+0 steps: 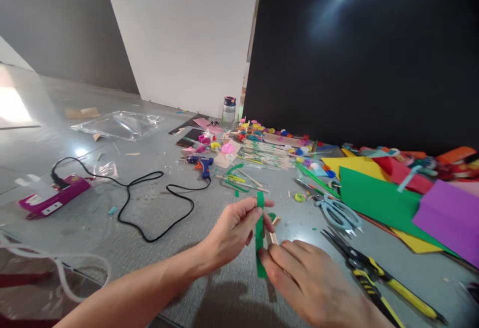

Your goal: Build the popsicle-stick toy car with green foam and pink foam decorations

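A narrow green paper strip (260,233) stands upright between my hands, over the near part of the table. My left hand (232,223) pinches its upper part between thumb and fingers. My right hand (305,278) is closed lower down, with its fingertips against the strip's lower part. Pale wooden sticks (273,237) run from the right hand's fingers up behind the strip. A small green piece (272,216) shows by their upper end. The right fingers hide the rest of the sticks.
Yellow-handled pliers (368,268), blue scissors (335,211) and coloured sheets (381,198) lie to the right. Beyond my hands are loose sticks (252,177) and a blue glue gun (204,165). Its black cord (129,201) runs left to a purple power strip (62,196).
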